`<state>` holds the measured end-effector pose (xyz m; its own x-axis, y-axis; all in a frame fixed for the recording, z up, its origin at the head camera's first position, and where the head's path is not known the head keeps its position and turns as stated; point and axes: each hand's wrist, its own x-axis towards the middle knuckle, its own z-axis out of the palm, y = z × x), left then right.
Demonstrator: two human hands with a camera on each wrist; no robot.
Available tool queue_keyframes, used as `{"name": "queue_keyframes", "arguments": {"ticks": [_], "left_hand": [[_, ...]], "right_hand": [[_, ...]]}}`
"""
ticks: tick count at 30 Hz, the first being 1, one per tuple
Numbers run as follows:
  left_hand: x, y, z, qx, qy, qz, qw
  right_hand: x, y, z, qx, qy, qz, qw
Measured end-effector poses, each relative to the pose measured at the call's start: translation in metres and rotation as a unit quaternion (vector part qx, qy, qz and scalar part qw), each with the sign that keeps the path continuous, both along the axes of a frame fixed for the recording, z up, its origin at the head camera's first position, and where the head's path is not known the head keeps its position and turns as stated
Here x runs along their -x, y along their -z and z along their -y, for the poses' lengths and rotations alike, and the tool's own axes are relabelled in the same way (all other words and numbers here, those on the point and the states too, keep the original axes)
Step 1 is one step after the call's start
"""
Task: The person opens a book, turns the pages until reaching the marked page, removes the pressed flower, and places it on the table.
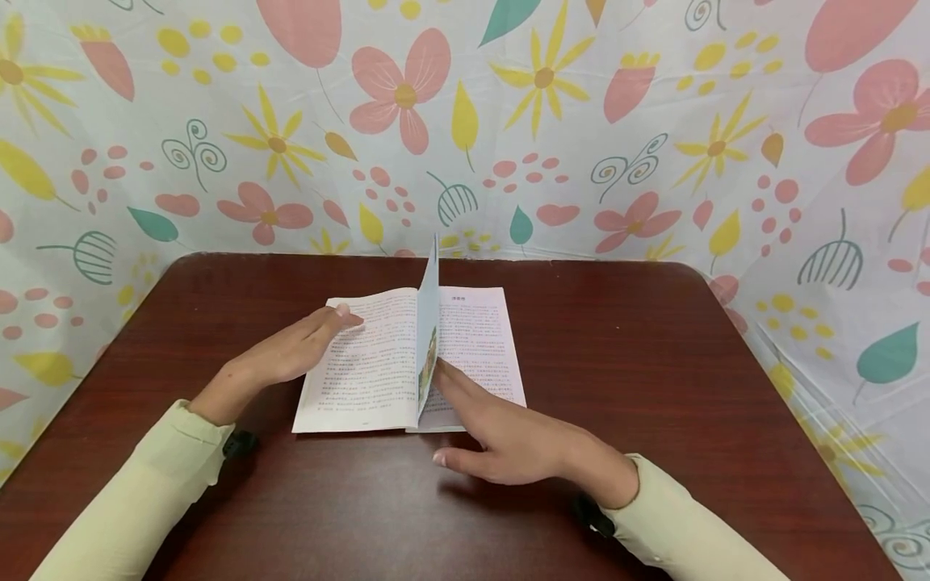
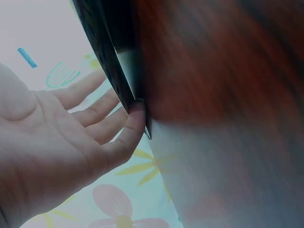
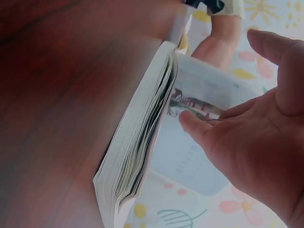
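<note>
Can count one thick, white-paged paperback book (image 1: 366,359), lying open upon one dark red-brown, wood-grained table (image 1: 654,403), a little toward 7 o'clock from the middle of the head view. From its spine, can see one pale blue leaf (image 1: 427,323) standing nearly upright, with one small coloured picture (image 3: 190,102) printed on it. Taking the book as a clock dial, can find two bare hands: at 9 o'clock the left hand (image 1: 294,347), over the outer edge of the left page, released, with fingers extended; at 4 o'clock the right hand (image 1: 508,436), also released, with fingers nearly straight and fingertips against or just beside the leaf. Cannot tell the exact contact there. Can count also two pale green sleeves (image 1: 145,484), at 8 and 4 o'clock, and two small black wrist devices (image 1: 240,444) near the cuffs. On both pages, can notice many lines of small dark print; toward 1 o'clock, one short heading (image 1: 458,298). Cannot read either, being too small. At 12 o'clock, behind the table, can see white cloth (image 1: 523,210) patterned with pink, yellow and teal flowers and leaves.
</note>
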<state>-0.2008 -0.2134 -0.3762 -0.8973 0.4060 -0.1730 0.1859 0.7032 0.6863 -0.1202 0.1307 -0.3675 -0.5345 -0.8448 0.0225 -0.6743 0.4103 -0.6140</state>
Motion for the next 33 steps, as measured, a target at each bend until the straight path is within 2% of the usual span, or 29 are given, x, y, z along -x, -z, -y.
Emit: {"name": "queue_keyframes", "arguments": {"ticks": [4, 8, 14, 20, 23, 27, 33], "left_hand": [[0.001, -0.003, 0.001, -0.029, -0.025, 0.019, 0.9991], [0.002, -0.006, 0.003, -0.062, -0.046, 0.031, 0.9965], [0.003, -0.007, 0.007, -0.101, -0.050, 0.057, 0.9920], [0.006, -0.007, 0.007, -0.099, -0.087, 0.095, 0.9867], [0.007, -0.006, 0.006, -0.083, -0.094, 0.090, 0.9880], [0.008, -0.003, 0.004, -0.065, -0.078, 0.057, 0.9932], [0.008, 0.000, 0.004, -0.032, -0.061, 0.014, 0.9975]], "right_hand": [[-0.005, -0.001, 0.001, -0.034, -0.005, 0.012, 0.999], [-0.007, 0.000, 0.003, -0.052, -0.017, -0.009, 0.998], [-0.008, 0.005, 0.003, -0.079, -0.049, -0.024, 0.995], [-0.009, 0.006, 0.002, -0.090, -0.072, -0.020, 0.993], [-0.008, 0.007, 0.002, -0.090, -0.075, -0.023, 0.993], [-0.007, 0.008, 0.002, -0.092, -0.076, -0.034, 0.992], [0.001, 0.011, -0.001, -0.084, -0.064, -0.087, 0.991]]}}
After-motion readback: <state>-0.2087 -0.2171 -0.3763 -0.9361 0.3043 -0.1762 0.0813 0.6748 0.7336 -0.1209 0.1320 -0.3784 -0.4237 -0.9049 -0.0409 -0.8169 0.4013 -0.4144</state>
